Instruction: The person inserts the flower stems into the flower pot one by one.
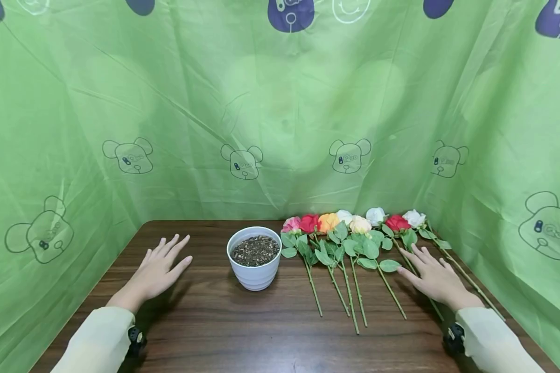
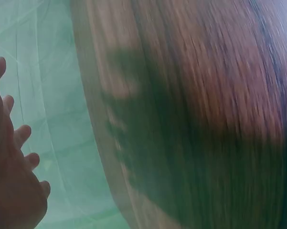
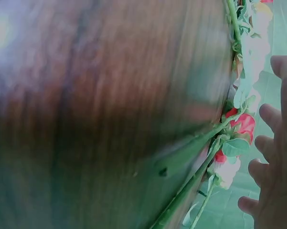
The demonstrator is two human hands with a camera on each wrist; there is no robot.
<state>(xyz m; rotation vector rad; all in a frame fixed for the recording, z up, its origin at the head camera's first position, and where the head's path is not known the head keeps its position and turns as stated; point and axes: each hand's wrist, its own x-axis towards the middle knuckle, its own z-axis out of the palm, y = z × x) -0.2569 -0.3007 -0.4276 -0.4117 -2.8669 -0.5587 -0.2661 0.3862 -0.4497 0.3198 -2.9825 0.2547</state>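
My left hand (image 1: pixel 156 272) hovers over the left side of the table with its fingers straight and spread, left of a white ribbed pot (image 1: pixel 254 277). Dark soil (image 1: pixel 256 251) fills the pot nearly to the rim. My right hand (image 1: pixel 431 274) is stretched out above the stems at the right, holding nothing. Closest to it are a red rose (image 1: pixel 397 223) and a white rose (image 1: pixel 414 218). In the right wrist view, the spread fingers (image 3: pixel 267 145) stand apart from the red rose (image 3: pixel 244 125). The left wrist view has the left hand (image 2: pixel 14 162) above its shadow.
Several roses lie side by side right of the pot, among them a pink one (image 1: pixel 291 225), an orange one (image 1: pixel 328 223) and a cream one (image 1: pixel 360 224), stems toward me. Green cloth (image 1: pixel 280 114) encloses the back and sides of the dark wooden table (image 1: pixel 242 331).
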